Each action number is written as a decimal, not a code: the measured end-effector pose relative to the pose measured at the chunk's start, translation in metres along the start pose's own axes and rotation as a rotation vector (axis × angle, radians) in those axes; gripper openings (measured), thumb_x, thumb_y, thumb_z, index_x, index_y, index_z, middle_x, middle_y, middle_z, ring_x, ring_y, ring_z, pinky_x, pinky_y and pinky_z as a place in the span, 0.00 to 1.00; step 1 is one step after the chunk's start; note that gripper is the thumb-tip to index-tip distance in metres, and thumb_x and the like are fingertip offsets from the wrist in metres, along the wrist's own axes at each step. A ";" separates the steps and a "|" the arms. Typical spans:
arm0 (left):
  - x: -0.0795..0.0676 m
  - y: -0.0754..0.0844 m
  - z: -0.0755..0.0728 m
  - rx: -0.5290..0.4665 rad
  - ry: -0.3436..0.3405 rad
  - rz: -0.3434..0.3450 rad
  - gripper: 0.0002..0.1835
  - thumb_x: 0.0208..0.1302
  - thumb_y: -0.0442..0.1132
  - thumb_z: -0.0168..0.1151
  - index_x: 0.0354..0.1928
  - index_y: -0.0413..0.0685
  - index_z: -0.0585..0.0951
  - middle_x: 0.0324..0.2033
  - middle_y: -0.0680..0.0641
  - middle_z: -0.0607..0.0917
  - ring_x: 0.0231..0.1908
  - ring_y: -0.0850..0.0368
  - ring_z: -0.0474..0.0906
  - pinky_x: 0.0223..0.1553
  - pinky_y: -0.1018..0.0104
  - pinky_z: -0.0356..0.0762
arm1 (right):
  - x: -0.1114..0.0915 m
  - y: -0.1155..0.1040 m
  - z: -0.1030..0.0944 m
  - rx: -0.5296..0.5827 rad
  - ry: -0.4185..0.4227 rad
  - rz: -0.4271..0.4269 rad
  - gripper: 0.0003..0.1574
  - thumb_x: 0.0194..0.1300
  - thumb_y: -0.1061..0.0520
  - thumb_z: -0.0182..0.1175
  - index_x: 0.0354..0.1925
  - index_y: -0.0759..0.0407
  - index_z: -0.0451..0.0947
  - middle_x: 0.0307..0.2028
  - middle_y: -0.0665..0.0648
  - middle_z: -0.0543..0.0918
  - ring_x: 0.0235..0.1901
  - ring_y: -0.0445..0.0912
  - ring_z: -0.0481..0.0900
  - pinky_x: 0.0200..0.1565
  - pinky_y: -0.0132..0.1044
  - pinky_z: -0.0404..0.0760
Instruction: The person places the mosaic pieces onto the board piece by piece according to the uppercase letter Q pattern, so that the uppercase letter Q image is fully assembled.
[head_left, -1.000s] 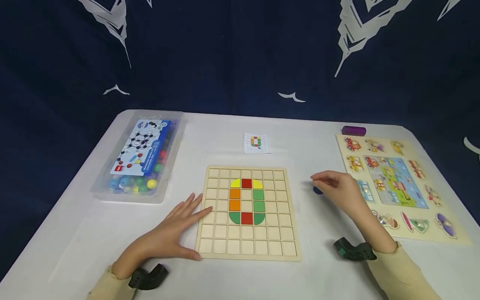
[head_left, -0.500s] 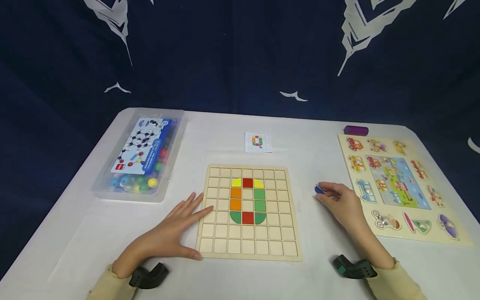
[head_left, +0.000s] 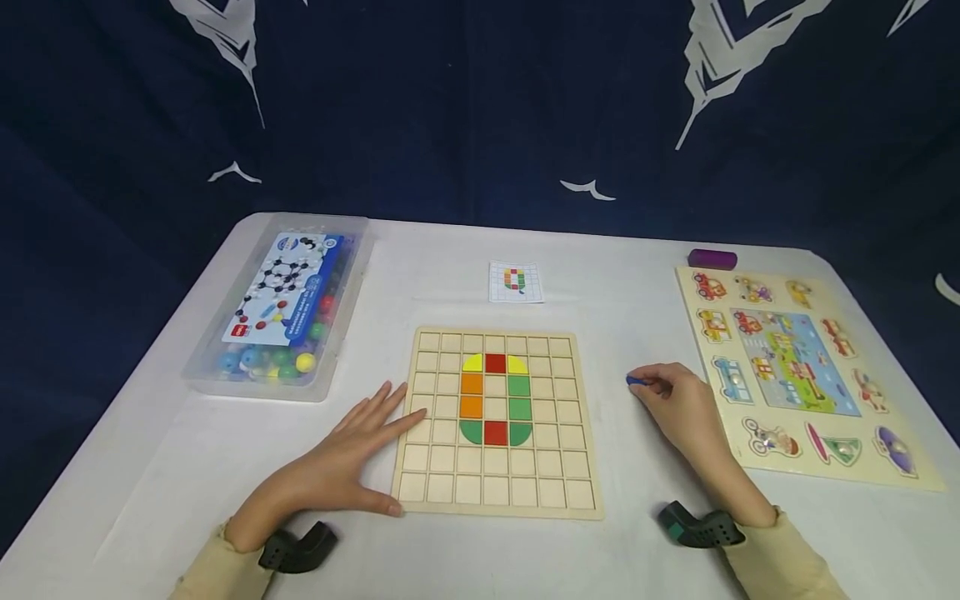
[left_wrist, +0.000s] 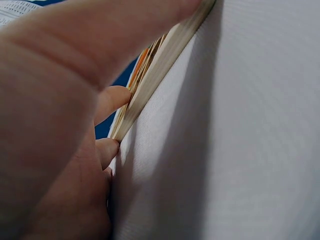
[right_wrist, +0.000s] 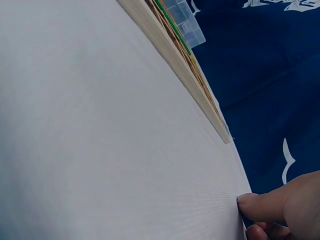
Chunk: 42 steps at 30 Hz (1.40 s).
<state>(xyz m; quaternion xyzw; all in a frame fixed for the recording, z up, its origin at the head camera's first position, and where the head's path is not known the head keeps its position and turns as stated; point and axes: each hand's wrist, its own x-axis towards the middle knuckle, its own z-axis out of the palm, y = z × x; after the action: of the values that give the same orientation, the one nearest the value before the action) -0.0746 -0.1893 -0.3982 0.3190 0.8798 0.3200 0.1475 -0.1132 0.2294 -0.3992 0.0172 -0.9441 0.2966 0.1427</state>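
Note:
A square wooden grid board (head_left: 562,492) lies in the middle of the table in the head view. Yellow, red, orange and green tiles form a ring in its cells. My left hand (head_left: 337,471) is spread at the board's left side, fingers straight. In the left wrist view, its thumb and fingertips touch the board's edge (left_wrist: 155,80). To the right of the board, my right hand (head_left: 682,412) pinches a small blue tile (head_left: 637,381) between thumb and fingers, seen nearly edge-on. The right wrist view shows the thumb (right_wrist: 265,206), but the blue tile is hidden there.
A small printed pattern card (head_left: 498,287) lies behind the board. On the left is a clear plastic box (head_left: 330,375) of coloured balls. A picture puzzle board (head_left: 810,450) lies on the right, a purple cylinder (head_left: 712,259) behind it.
The blue tile was mostly hidden under my right fingertips; half a second ago it showed its face in the pinch, and now it is turned edge-on. My left hand stays put.

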 end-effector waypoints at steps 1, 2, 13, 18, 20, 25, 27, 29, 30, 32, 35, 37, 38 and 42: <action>0.000 0.000 0.000 0.003 0.000 0.004 0.58 0.37 0.64 0.72 0.72 0.54 0.57 0.72 0.44 0.41 0.69 0.46 0.30 0.65 0.47 0.31 | 0.000 -0.001 0.000 -0.001 0.001 -0.005 0.07 0.54 0.67 0.67 0.34 0.65 0.83 0.26 0.56 0.77 0.24 0.46 0.71 0.25 0.34 0.67; 0.000 0.000 0.000 0.005 0.000 0.006 0.58 0.37 0.64 0.72 0.72 0.54 0.57 0.72 0.44 0.41 0.69 0.46 0.30 0.65 0.47 0.31 | 0.000 -0.002 0.000 0.006 0.003 -0.009 0.07 0.54 0.67 0.67 0.34 0.65 0.83 0.27 0.56 0.78 0.25 0.46 0.72 0.25 0.33 0.68; -0.001 0.002 0.000 -0.013 -0.004 0.008 0.59 0.35 0.62 0.74 0.71 0.52 0.58 0.72 0.43 0.41 0.69 0.46 0.30 0.65 0.47 0.31 | -0.010 -0.037 0.000 0.260 -0.151 -0.034 0.08 0.57 0.68 0.64 0.37 0.65 0.81 0.31 0.55 0.82 0.27 0.44 0.79 0.27 0.26 0.76; 0.000 0.001 0.000 0.006 0.001 0.020 0.60 0.34 0.62 0.75 0.71 0.52 0.58 0.72 0.43 0.41 0.69 0.45 0.30 0.65 0.48 0.31 | -0.023 -0.057 0.011 0.377 -0.264 -0.078 0.07 0.56 0.67 0.65 0.37 0.63 0.82 0.33 0.53 0.83 0.29 0.42 0.81 0.30 0.29 0.79; 0.000 0.001 -0.001 0.017 0.003 0.025 0.60 0.34 0.62 0.75 0.71 0.52 0.58 0.72 0.43 0.41 0.69 0.45 0.30 0.65 0.48 0.31 | -0.029 -0.064 0.016 0.401 -0.303 -0.109 0.08 0.55 0.68 0.65 0.36 0.61 0.83 0.35 0.51 0.83 0.31 0.41 0.81 0.31 0.30 0.79; 0.000 0.001 -0.001 0.022 0.003 0.026 0.60 0.35 0.63 0.74 0.71 0.52 0.58 0.72 0.43 0.41 0.69 0.45 0.30 0.65 0.48 0.32 | -0.042 -0.077 0.026 0.423 -0.361 -0.203 0.12 0.53 0.70 0.66 0.35 0.58 0.84 0.35 0.48 0.83 0.30 0.38 0.80 0.31 0.30 0.80; 0.000 0.000 -0.001 0.024 0.002 0.023 0.60 0.35 0.64 0.73 0.71 0.53 0.58 0.72 0.43 0.41 0.69 0.45 0.30 0.65 0.48 0.32 | -0.045 -0.081 0.029 0.418 -0.373 -0.239 0.12 0.52 0.70 0.68 0.35 0.57 0.84 0.34 0.46 0.82 0.29 0.37 0.78 0.30 0.30 0.79; 0.000 0.000 -0.001 0.022 0.001 0.022 0.60 0.35 0.64 0.74 0.72 0.53 0.58 0.72 0.43 0.41 0.69 0.46 0.30 0.65 0.48 0.32 | -0.048 -0.084 0.031 0.406 -0.379 -0.269 0.11 0.50 0.68 0.69 0.34 0.57 0.84 0.32 0.45 0.81 0.28 0.37 0.77 0.29 0.29 0.78; 0.000 0.000 -0.001 0.022 0.001 0.022 0.60 0.35 0.64 0.74 0.72 0.53 0.58 0.72 0.43 0.41 0.69 0.46 0.30 0.65 0.47 0.32 | -0.049 -0.085 0.032 0.398 -0.379 -0.277 0.11 0.50 0.68 0.69 0.33 0.56 0.84 0.30 0.44 0.80 0.27 0.37 0.75 0.28 0.29 0.77; 0.001 0.000 -0.001 0.027 0.002 0.024 0.60 0.35 0.64 0.73 0.72 0.53 0.57 0.72 0.43 0.41 0.69 0.46 0.30 0.65 0.47 0.32 | -0.051 -0.087 0.033 0.385 -0.380 -0.289 0.11 0.50 0.67 0.70 0.32 0.55 0.84 0.29 0.42 0.79 0.26 0.37 0.74 0.27 0.28 0.76; 0.001 0.000 0.000 0.027 0.002 0.024 0.60 0.35 0.64 0.73 0.72 0.53 0.57 0.72 0.43 0.41 0.69 0.45 0.30 0.65 0.47 0.32 | -0.054 -0.089 0.035 0.382 -0.375 -0.295 0.11 0.49 0.67 0.70 0.30 0.54 0.84 0.28 0.41 0.79 0.26 0.37 0.74 0.28 0.28 0.76; 0.001 0.000 -0.001 0.028 0.003 0.025 0.60 0.35 0.64 0.73 0.72 0.53 0.57 0.72 0.43 0.40 0.69 0.45 0.30 0.65 0.48 0.32 | -0.055 -0.089 0.037 0.380 -0.365 -0.299 0.11 0.49 0.67 0.70 0.30 0.54 0.83 0.29 0.41 0.79 0.26 0.37 0.74 0.29 0.28 0.77; 0.001 -0.001 -0.001 0.030 0.003 0.026 0.60 0.35 0.64 0.73 0.72 0.53 0.57 0.72 0.43 0.40 0.69 0.45 0.30 0.65 0.48 0.32 | -0.055 -0.090 0.038 0.375 -0.359 -0.302 0.11 0.49 0.67 0.71 0.29 0.53 0.83 0.29 0.42 0.79 0.27 0.37 0.74 0.29 0.28 0.77; 0.001 -0.001 -0.001 0.028 0.001 0.026 0.60 0.35 0.63 0.74 0.72 0.53 0.57 0.72 0.43 0.40 0.69 0.46 0.30 0.65 0.47 0.32 | -0.057 -0.091 0.040 0.355 -0.338 -0.311 0.11 0.48 0.67 0.71 0.28 0.54 0.82 0.30 0.42 0.80 0.28 0.36 0.74 0.30 0.28 0.77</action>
<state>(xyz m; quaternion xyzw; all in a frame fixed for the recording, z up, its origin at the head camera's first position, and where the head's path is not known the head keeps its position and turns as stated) -0.0766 -0.1895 -0.3982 0.3321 0.8802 0.3094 0.1385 -0.0578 0.1289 -0.3960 0.2354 -0.8740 0.4245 0.0219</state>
